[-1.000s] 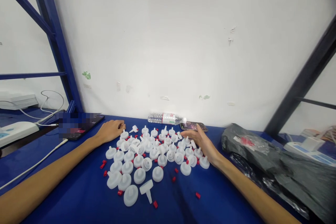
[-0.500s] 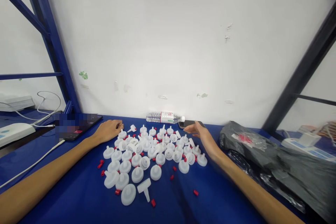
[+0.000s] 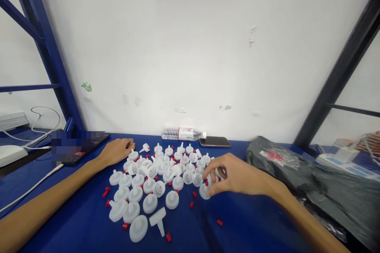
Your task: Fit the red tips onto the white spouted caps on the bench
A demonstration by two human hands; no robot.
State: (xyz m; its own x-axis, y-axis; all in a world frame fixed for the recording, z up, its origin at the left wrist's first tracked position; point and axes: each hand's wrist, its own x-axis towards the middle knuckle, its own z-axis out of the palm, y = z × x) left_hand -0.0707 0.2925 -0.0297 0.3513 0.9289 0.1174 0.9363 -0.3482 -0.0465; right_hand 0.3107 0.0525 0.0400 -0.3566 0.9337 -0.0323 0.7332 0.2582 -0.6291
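On the blue table lies a spread pile of translucent white nozzle caps (image 3: 150, 203), with small red tip caps (image 3: 219, 222) scattered among them. My right hand (image 3: 234, 174) reaches over the pile's right edge, thumb and fingers apart and curved around one nozzle cap (image 3: 204, 192) with a red tip. The thumb is at that cap's rim; whether it touches cannot be told. My left hand (image 3: 117, 151) rests on the table at the pile's far left, its fingers curled in loosely, with nothing visible in them.
A clear water bottle (image 3: 184, 134) lies along the wall beside a dark phone (image 3: 215, 142). Another phone (image 3: 86, 150) with a white cable is at the left. Grey plastic bags (image 3: 320, 182) cover the right side. Metal frame posts (image 3: 53, 43) rise at both sides.
My right hand has come nearer from beside the far phone, down to the nozzle cap at the pile's right edge. My left hand stays put. The view has shifted slightly.
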